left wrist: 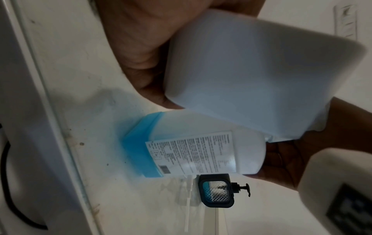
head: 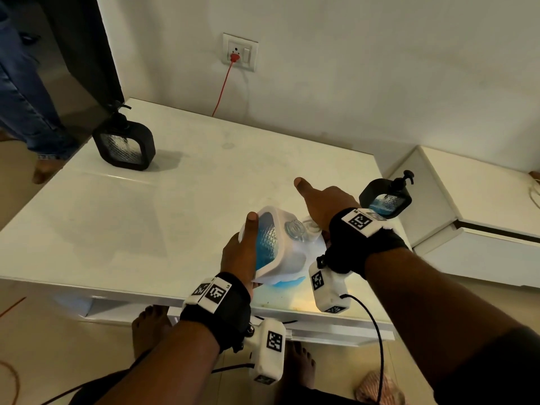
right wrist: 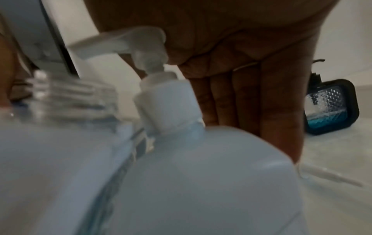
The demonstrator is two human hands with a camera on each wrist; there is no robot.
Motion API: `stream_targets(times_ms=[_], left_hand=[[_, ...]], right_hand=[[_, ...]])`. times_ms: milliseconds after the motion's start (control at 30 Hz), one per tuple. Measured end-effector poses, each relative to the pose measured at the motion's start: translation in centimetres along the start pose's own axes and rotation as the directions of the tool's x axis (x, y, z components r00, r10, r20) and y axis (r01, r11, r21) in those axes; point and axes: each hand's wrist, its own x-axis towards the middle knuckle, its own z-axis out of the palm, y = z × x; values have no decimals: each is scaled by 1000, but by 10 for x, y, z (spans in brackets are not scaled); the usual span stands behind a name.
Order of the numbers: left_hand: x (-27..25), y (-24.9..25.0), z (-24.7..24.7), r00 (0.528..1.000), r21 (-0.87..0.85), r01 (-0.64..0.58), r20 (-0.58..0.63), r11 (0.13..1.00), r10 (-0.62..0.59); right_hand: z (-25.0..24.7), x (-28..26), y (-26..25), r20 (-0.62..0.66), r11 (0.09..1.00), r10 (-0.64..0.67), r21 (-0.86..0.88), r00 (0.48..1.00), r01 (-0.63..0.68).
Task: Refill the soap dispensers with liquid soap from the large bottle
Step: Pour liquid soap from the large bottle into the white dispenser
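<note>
My left hand grips a white soap dispenser with a blue-filled window and tilts it. Its bare threaded neck sits close beside the pump head of the large bottle. That white labelled bottle stands near the table's front edge, with blue soap low in it. My right hand lies over the pump, palm down on it. The fingers hang straight behind the bottle and the thumb sticks out. I cannot tell whether soap is flowing.
A black dispenser stands at the white table's far left corner, another at the right edge, partly filled with blue. A loose pump with its tube lies near that one. A person's legs are at far left. A low white cabinet is on the right.
</note>
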Motion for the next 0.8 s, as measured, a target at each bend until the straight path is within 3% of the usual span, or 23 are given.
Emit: stream_targets(times_ms=[267,800], left_hand=[[-3,5,1,1000,41,1,-13,999,0],[-1,2,1,1000,-8,15,-7,1000,-15]], right_hand=[[-4,1,-3,84,999,-32,44,996,28],[7,3,3,-65,999,-13,-53,998,9]])
